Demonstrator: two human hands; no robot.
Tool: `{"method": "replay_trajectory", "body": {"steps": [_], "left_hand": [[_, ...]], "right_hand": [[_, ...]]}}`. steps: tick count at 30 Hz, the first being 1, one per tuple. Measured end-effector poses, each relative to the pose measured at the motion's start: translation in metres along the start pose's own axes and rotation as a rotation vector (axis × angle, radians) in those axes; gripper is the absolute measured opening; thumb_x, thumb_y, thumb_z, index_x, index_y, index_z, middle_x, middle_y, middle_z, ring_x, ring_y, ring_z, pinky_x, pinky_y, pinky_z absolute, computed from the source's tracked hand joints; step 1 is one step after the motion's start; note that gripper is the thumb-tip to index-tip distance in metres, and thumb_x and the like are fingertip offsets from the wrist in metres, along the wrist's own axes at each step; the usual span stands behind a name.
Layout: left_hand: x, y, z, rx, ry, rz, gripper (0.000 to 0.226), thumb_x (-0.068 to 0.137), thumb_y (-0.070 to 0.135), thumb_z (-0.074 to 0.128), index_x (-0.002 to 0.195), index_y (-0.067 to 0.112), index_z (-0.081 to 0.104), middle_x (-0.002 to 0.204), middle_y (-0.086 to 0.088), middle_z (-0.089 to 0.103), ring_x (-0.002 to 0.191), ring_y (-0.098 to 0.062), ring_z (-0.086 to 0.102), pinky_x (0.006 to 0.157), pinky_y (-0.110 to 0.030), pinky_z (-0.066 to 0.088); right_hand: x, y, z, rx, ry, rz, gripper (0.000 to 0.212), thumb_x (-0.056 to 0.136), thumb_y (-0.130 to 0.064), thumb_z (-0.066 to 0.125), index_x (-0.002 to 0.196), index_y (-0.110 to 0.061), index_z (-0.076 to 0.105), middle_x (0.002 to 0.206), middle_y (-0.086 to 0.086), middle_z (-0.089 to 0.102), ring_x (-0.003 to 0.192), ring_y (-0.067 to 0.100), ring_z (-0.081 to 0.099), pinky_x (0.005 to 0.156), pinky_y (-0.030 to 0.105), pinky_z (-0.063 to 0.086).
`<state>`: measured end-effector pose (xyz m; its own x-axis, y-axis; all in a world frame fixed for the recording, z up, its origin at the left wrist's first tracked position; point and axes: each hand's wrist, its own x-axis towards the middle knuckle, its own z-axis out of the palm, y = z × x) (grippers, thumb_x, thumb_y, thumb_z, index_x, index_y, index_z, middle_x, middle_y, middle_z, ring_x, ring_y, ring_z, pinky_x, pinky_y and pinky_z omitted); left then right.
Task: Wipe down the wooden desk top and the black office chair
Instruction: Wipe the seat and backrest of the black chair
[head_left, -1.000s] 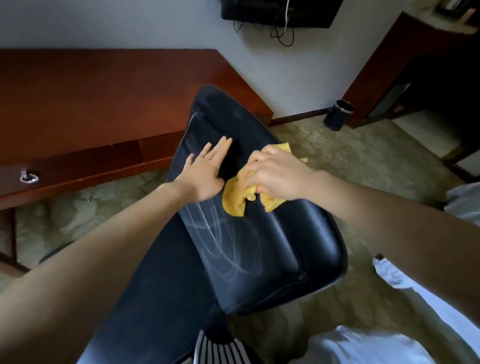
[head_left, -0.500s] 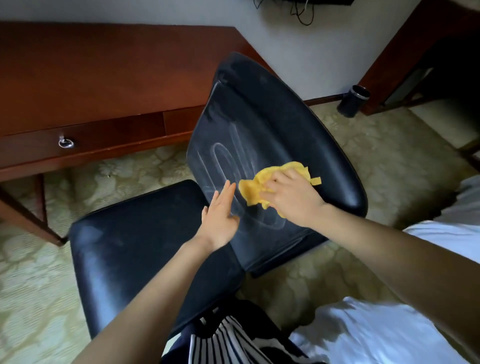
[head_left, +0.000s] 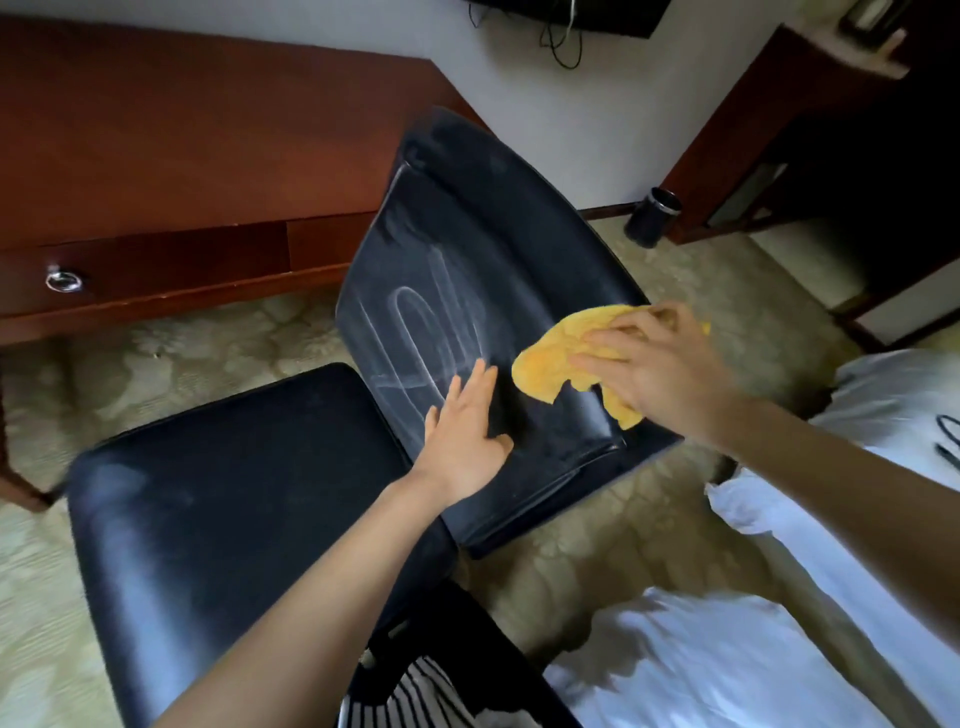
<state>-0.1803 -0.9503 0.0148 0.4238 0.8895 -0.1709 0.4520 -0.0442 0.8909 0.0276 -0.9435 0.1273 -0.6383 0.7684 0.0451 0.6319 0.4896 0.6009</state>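
Note:
The black office chair (head_left: 218, 519) stands in the middle, its backrest (head_left: 467, 234) tilted away and streaked with pale wipe marks. My right hand (head_left: 660, 364) presses a yellow cloth (head_left: 561, 358) flat against the backrest's lower right part, fingers spread over it. My left hand (head_left: 462, 431) lies open and flat on the lower backrest, just left of the cloth. The wooden desk top (head_left: 182, 135) runs across the upper left, behind the chair.
A drawer with a metal ring pull (head_left: 63, 280) sits under the desk edge. A dark bin (head_left: 652, 215) stands by the wall, beside a dark wooden cabinet (head_left: 810, 130). White bedding (head_left: 727, 665) lies at lower right. Patterned carpet (head_left: 182, 353) surrounds the chair.
My right hand and the cloth have slid down and to the right across the backrest, leaving fresh streaks. My left hand stays flat low on the backrest. The view has shifted.

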Motion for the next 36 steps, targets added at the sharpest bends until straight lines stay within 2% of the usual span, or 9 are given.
{"method": "replay_trajectory", "body": {"steps": [3,5,11,15,19,22,27,32,36], "left_hand": [[0.008,-0.001,-0.003,-0.045,0.042,-0.030,0.078,0.091,0.007,0.050,0.152,0.023,0.004,0.159,0.009,-0.007,0.145,-0.015,-0.012,0.116,-0.046,-0.005],[0.016,-0.003,-0.005,-0.066,0.096,-0.052,0.079,0.091,0.008,0.051,0.152,0.024,0.003,0.158,0.010,-0.007,0.145,-0.014,-0.012,0.117,-0.045,-0.005],[0.044,0.001,-0.014,0.007,0.163,-0.017,0.087,0.089,0.036,0.061,0.151,0.029,0.000,0.157,0.015,-0.013,0.143,-0.009,-0.017,0.116,-0.044,-0.009],[0.078,0.020,-0.017,0.125,0.191,0.058,0.105,0.077,0.062,0.062,0.150,0.030,-0.007,0.155,0.016,-0.020,0.141,-0.005,-0.023,0.116,-0.043,-0.012],[0.102,0.031,-0.012,0.299,0.224,0.049,0.125,0.066,0.073,0.062,0.150,0.022,-0.015,0.153,0.011,-0.026,0.140,-0.001,-0.023,0.115,-0.040,-0.017],[0.108,0.030,-0.003,0.450,0.286,0.005,0.130,0.061,0.078,0.058,0.148,0.019,-0.018,0.148,0.009,-0.031,0.142,-0.003,-0.016,0.115,-0.042,-0.016],[0.113,0.031,-0.001,0.481,0.284,-0.014,0.132,0.057,0.083,0.050,0.146,0.018,-0.022,0.152,0.003,-0.030,0.142,-0.007,-0.019,0.115,-0.045,-0.013],[0.108,0.041,-0.003,0.478,0.270,-0.030,0.127,0.065,0.078,0.050,0.147,0.012,-0.019,0.157,-0.005,-0.020,0.145,-0.017,-0.015,0.115,-0.046,-0.010],[0.091,0.051,0.006,0.554,0.295,0.077,0.096,0.087,0.061,0.047,0.151,0.009,-0.002,0.158,-0.014,-0.002,0.146,-0.024,-0.004,0.115,-0.042,-0.009]], "right_hand": [[0.052,0.027,0.010,0.167,-0.119,0.126,0.034,0.091,-0.022,0.057,0.122,-0.035,0.062,0.128,-0.003,0.058,0.113,0.031,0.046,0.095,0.045,0.030],[0.095,0.045,0.021,0.329,-0.109,0.170,0.032,0.095,-0.026,0.054,0.125,-0.035,0.060,0.135,-0.005,0.052,0.119,0.029,0.038,0.096,0.042,0.024],[0.204,0.077,0.056,0.528,-0.037,0.090,0.032,0.093,-0.026,0.056,0.125,-0.029,0.062,0.133,-0.001,0.051,0.123,0.027,0.033,0.100,0.045,0.033],[0.268,0.086,0.073,0.599,-0.005,0.009,0.032,0.092,-0.026,0.058,0.124,-0.027,0.063,0.130,0.000,0.052,0.123,0.028,0.032,0.102,0.046,0.033],[0.301,0.090,0.079,0.588,-0.020,-0.097,0.032,0.093,-0.029,0.056,0.124,-0.026,0.063,0.126,0.002,0.054,0.122,0.029,0.032,0.103,0.045,0.034],[0.294,0.091,0.080,0.561,0.006,-0.156,0.032,0.094,-0.029,0.053,0.124,-0.025,0.063,0.131,0.000,0.053,0.120,0.029,0.033,0.106,0.044,0.030],[0.226,0.083,0.077,0.392,0.029,-0.207,0.028,0.094,-0.031,0.051,0.119,-0.030,0.064,0.129,-0.003,0.055,0.125,0.025,0.035,0.115,0.043,0.006],[0.159,0.081,0.055,0.313,-0.040,-0.243,0.029,0.091,-0.028,0.058,0.119,-0.026,0.066,0.126,-0.001,0.060,0.122,0.027,0.045,0.114,0.043,0.013],[0.142,0.089,0.038,0.211,-0.137,-0.265,0.036,0.094,-0.035,0.050,0.128,-0.030,0.058,0.137,-0.006,0.052,0.129,0.022,0.041,0.114,0.040,0.018]]}}
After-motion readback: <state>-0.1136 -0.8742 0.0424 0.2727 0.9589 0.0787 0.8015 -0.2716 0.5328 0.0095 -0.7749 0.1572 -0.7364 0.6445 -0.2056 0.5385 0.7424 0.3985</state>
